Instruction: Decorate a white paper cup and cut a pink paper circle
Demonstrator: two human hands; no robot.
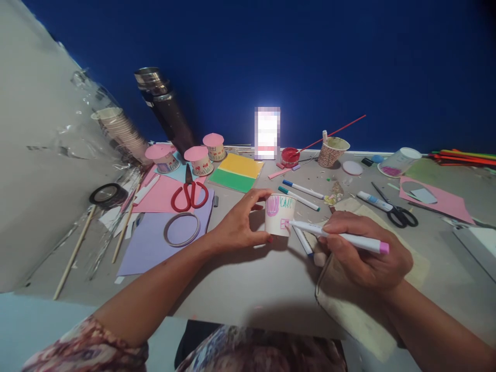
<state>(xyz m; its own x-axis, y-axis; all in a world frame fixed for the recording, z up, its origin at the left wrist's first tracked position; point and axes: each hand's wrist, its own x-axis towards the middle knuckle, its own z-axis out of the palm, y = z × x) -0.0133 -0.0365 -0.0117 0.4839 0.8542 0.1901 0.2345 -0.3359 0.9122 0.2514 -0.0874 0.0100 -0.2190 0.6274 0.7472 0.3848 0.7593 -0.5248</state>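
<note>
In the head view, the paper cup (279, 212) is near the middle of the scene, over the bare front of the surface (220, 294), held in the left hand (242, 222); whether its lower edge touches the surface I cannot tell. The likeliest trouble is a spoiled line: the white marker (351, 240) meets the curved wall at a small pink window-like grid, and a slight turn of the cup or a slip of the tip could drag ink outside it. Pressing too hard might dent the thin wall, since only the left grip seems to steady it. Fresh ink, if wet, could smear under a shifting finger. The spare marker (303, 241) lying just behind the cup might roll if nudged, and the cloth (354, 315) below the right forearm could bunch up and jog the stroke.

As for pose, the left forearm reaches in from the lower left, its fingers at the cup's upper edge and its thumb at the lower, a moderately spread grip just filled by the cup. The right hand (366, 253) closes around the marker's barrel as in writing, pink end pointing right, tip pointing left, forearm slanting up from the lower right corner
</note>
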